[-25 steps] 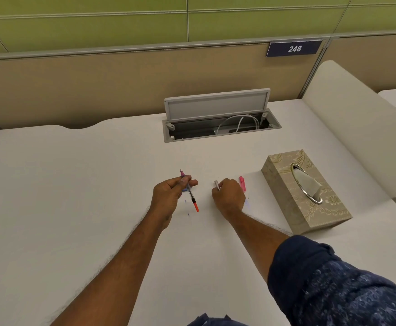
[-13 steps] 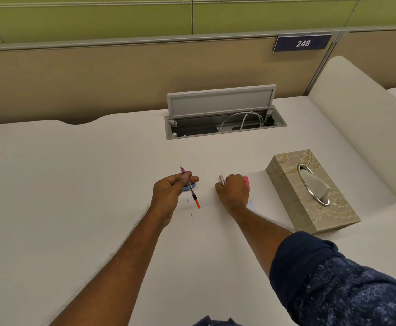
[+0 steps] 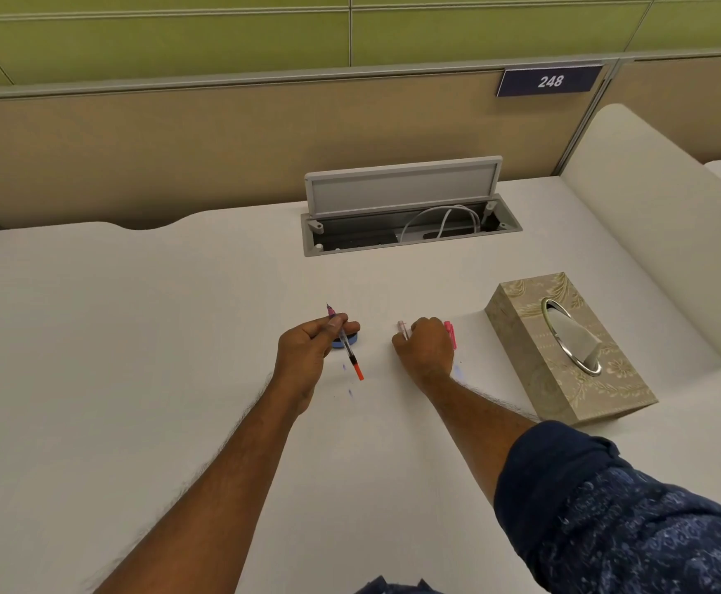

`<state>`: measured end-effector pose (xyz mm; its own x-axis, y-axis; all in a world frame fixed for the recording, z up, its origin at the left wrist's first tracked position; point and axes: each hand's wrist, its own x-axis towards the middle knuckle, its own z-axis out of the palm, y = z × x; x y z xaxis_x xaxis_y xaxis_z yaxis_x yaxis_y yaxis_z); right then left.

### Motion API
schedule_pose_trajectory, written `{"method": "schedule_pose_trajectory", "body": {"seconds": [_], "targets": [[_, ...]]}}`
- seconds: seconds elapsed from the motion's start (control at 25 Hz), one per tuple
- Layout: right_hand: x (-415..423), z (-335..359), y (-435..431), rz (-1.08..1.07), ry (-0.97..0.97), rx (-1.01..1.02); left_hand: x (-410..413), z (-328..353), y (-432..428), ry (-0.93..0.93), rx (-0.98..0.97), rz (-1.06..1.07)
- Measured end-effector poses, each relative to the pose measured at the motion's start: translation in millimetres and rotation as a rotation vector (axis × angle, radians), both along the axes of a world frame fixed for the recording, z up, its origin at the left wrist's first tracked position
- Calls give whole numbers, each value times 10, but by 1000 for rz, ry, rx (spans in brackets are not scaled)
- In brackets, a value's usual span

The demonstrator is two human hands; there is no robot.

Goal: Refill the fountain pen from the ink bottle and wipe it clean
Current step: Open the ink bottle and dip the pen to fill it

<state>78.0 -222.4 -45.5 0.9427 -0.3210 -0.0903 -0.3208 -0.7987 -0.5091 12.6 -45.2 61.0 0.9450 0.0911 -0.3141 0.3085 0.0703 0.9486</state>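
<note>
My left hand [image 3: 307,353] pinches the fountain pen's inner part [image 3: 347,345], a thin clear tube with an orange end toward me and the nib pointing away and up. Under its fingertips sits a low blue round ink bottle [image 3: 350,339], mostly hidden. My right hand [image 3: 425,349] rests knuckles-up on the desk, fingers curled around a pale pink pen piece [image 3: 402,328] that sticks out on its left side. A brighter pink pen piece [image 3: 450,334] lies just behind that hand, partly hidden.
A beige patterned tissue box [image 3: 564,358] with a tissue poking out stands to the right. Small blue ink spots [image 3: 350,392] mark the white desk [image 3: 135,358]. An open cable hatch [image 3: 405,216] with a white cable is at the back.
Both hands stay almost where they were; my right hand has settled slightly closer over the pink pieces. The view has shifted a little.
</note>
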Motion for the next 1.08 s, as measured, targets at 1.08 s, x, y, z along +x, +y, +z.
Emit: {"method": "schedule_pose_trajectory", "body": {"seconds": [1.08], "targets": [[-22, 21, 26, 42, -6, 29, 5, 31, -40, -7, 9, 0]]}}
